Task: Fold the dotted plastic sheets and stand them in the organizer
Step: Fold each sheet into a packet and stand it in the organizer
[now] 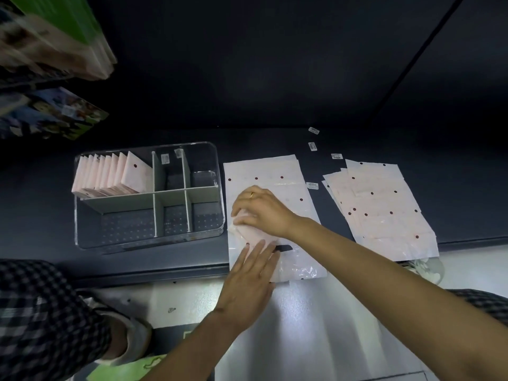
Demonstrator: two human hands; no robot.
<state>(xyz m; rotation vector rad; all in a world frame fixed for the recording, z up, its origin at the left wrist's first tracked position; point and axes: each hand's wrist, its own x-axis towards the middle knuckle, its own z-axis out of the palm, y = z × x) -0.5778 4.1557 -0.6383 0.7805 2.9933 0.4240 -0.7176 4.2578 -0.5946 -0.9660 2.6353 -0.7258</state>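
While left hand (248,276) presses flat, right hand (259,211) folds dotted sheet (270,174)

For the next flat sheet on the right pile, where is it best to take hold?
Probably pinch the top sheet of the right pile at its near corner, which overhangs the table edge, coming from the person's side; elsewhere it lies flat, offering no edge to pinch.

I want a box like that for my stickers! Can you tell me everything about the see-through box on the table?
The organizer is a clear, glossy box that looks like plastic, with rounded corners. It sits flat on the dark table, left of the sheet being folded. Grey dividers split it into several compartments. The far-left compartment holds a row of folded dotted sheets standing on edge, leaning slightly. The other compartments hold no sheets; small labels show in the far middle ones. Neither hand touches it.
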